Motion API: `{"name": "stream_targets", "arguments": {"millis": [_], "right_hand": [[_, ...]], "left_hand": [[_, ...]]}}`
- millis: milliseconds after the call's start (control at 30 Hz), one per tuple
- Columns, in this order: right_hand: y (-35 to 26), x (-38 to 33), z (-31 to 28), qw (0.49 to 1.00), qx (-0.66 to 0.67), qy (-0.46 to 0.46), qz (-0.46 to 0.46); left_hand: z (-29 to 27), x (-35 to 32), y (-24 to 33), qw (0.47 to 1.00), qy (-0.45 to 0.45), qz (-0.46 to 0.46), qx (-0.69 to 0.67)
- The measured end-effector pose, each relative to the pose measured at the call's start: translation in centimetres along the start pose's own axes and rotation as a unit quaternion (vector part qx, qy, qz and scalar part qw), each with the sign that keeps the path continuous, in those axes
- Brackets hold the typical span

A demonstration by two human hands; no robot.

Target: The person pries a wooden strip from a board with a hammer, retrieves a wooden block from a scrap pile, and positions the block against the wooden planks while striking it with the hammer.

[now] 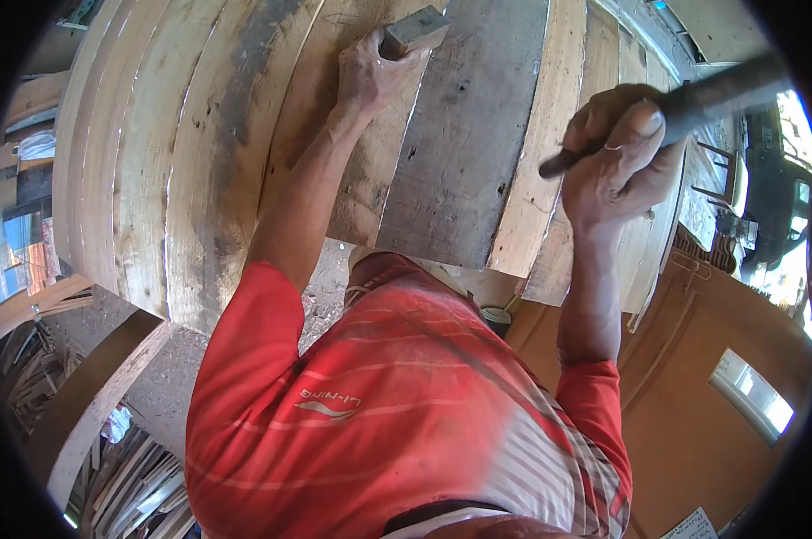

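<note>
My left hand (370, 79) is closed around a small grey-brown wooden block (417, 30), which it holds at the far part of a surface of joined wooden planks (464, 135). The planks run away from me in pale and dark strips, with whitish lines along several joints. Raised over the right side of the planks, my right hand (629, 166) grips a dark rod-shaped tool (729, 90). Its narrow end sticks out below my fist, and its thicker part points to the upper right, blurred. What kind of tool it is, I cannot tell.
A brown wooden panel (666, 377) with metal fittings stands at the right. At lower left are a curved wooden piece (109, 395) and a heap of wood offcuts (145, 485). A small can (496, 316) sits beneath the near plank edge. Beyond the right edge stands a chair (725, 175).
</note>
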State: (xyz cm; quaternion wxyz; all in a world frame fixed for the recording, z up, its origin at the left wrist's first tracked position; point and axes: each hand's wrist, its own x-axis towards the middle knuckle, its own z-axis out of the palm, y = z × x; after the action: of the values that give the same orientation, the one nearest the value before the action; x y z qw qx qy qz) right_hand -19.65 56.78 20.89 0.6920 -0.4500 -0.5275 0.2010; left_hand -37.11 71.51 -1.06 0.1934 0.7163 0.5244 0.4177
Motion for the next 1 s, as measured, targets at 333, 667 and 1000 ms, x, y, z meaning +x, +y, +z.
{"name": "stream_targets", "arguments": {"millis": [333, 667, 1000], "right_hand": [[4.1, -4.8, -1.7, 0.853, -0.368, -0.262, 0.262], [5.6, -6.0, -1.2, 0.856, -0.384, -0.204, 0.280], [5.2, -6.3, -1.1, 0.865, -0.353, -0.236, 0.268]], "left_hand": [[-2.8, 0.9, 3.4, 0.993, -0.092, -0.042, 0.057], [-2.6, 0.4, 3.7, 0.986, -0.117, 0.022, 0.114], [-2.1, 0.3, 3.2, 1.000, -0.007, -0.018, 0.001]]}}
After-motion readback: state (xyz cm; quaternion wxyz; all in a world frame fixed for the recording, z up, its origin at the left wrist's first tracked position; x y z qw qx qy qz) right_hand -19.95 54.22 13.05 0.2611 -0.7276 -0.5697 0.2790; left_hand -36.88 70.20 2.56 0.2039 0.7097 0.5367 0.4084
